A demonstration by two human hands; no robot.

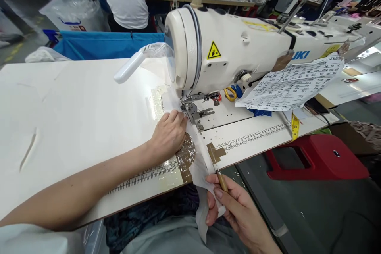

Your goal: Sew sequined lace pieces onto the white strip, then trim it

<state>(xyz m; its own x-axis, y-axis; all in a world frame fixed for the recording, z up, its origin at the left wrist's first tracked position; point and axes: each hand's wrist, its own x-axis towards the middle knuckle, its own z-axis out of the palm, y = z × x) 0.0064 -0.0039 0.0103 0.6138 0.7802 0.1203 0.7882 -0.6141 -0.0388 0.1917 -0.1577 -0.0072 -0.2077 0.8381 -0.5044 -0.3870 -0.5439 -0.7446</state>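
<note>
A white sewing machine (226, 51) stands on the white table. My left hand (170, 133) is closed over a strip of thin white fabric (200, 152), just in front of the presser foot (183, 105). The strip runs from under the needle area down past the table's front edge. Below that edge, my right hand (230, 202) is closed around the wooden handle of an awl (222, 181), its thin metal tip pointing up toward the table. The fabric's lower part also passes between the fingers of that hand, and its end hangs down over my lap.
Yellow-handled scissors (230, 94) lie behind the needle plate. A printed paper sheet (291, 83) leans at the machine's right, near a yellow tape measure (295, 126). A red stool (321, 156) is at the right. Beyond a blue cloth bin (101, 45), a person in white sits.
</note>
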